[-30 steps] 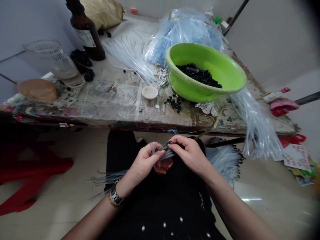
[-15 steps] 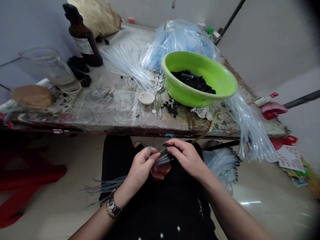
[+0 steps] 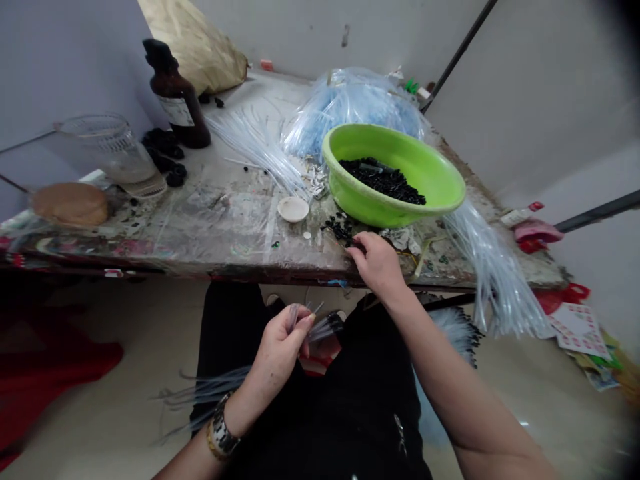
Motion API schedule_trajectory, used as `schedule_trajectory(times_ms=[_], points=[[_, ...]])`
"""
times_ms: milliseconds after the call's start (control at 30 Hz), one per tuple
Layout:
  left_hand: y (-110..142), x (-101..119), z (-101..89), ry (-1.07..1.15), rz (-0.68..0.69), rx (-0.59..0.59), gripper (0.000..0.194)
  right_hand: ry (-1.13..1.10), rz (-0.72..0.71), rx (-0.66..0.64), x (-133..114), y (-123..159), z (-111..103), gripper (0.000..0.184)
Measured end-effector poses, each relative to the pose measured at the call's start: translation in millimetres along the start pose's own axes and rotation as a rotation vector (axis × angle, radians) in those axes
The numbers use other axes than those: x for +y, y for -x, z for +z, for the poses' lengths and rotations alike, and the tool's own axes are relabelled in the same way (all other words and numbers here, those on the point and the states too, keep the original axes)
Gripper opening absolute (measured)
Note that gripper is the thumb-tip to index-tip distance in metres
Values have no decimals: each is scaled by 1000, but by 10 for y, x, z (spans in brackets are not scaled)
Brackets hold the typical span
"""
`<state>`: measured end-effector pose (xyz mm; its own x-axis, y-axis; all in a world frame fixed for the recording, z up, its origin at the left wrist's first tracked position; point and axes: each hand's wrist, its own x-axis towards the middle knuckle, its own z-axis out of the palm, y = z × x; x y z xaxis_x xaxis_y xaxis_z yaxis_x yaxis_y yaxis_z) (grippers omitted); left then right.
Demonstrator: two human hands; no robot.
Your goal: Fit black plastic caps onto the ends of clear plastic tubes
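My left hand [image 3: 283, 340] is closed round a bundle of thin clear plastic tubes [image 3: 323, 328] above my lap. Several of these tubes end in black tips on the right, while their loose ends [image 3: 210, 390] trail out past my left wrist. One tube end pokes up by the thumb. Over the table's front edge, my right hand [image 3: 377, 261] has its thumb and fingers drawn together beside a small pile of black pieces [image 3: 340, 228]. Whatever the fingertips pinch is too small or hidden to make out.
A green basin [image 3: 395, 210] holding black pieces stands on the stained table [image 3: 215, 233]. Behind it lies a heap of bluish tubes [image 3: 360, 93]; more tubes [image 3: 495, 273] hang over the right edge. A white dish [image 3: 293, 210], brown bottle [image 3: 180, 113] and glass jug [image 3: 120, 157] stand leftward.
My right hand has left the tube bundle and moved up and forward to the black pieces at the table's edge. The left hand keeps holding the tubes over my lap.
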<state>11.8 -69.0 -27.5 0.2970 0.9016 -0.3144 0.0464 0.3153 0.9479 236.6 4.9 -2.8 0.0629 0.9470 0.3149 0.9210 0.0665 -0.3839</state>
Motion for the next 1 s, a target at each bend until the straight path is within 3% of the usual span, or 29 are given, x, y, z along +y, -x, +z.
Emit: schedule_trajectory(times_ms=[133,267,367,633,1000], points=[[-9,7,4,20,-19,-8,24,152,27,-31,-64,-44,47,10],[-16,7,1,23,-27,-4,24,161,12,-29,-39,-51,71,9],[-21,5,-1,24,-46,-1,24,49,9,-6,10,-43,68,11],[-61,-53,-34,43,-22,5,23,-545,196,7,15,-46,-15,9],[-77,-47,-69,105,10,28,24,-624,66,-15,-334,-408,-10,7]])
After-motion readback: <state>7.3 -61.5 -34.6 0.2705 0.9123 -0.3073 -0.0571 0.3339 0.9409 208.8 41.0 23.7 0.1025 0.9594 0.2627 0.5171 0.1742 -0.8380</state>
